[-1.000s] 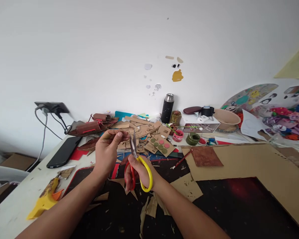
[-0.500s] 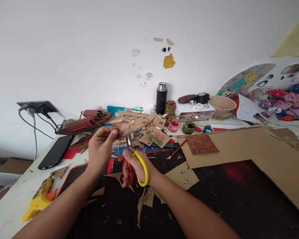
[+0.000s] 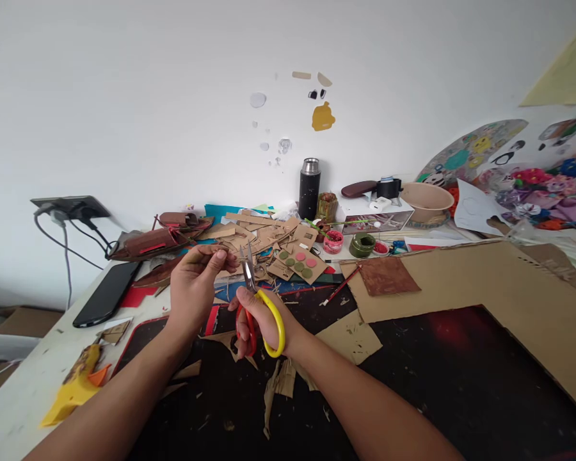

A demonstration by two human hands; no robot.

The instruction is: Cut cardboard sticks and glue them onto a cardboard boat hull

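My right hand (image 3: 264, 320) grips a pair of scissors (image 3: 248, 272) by its red and yellow handles. The blades point up and away, slightly parted. Just left of the blade tips, my left hand (image 3: 199, 275) is closed in a pinch, thumb against fingers; whatever lies between them is too small to make out. Behind both hands spreads a heap of cardboard scraps (image 3: 264, 234). On it rests a cardboard piece with green and pink discs (image 3: 298, 264). Torn cardboard strips (image 3: 284, 379) lie on the dark mat (image 3: 221, 416) below my right hand.
A yellow glue gun (image 3: 74, 390) and a black phone (image 3: 106, 294) lie at the left. Paint jars (image 3: 362, 245), a flask (image 3: 310, 189) and a bowl (image 3: 427, 200) stand at the back. A large cardboard sheet (image 3: 451, 275) covers the right, with a brown painted square (image 3: 388, 276) on it.
Hands and scissors hold nearly the same pose. The background has shifted very slightly left in the view.
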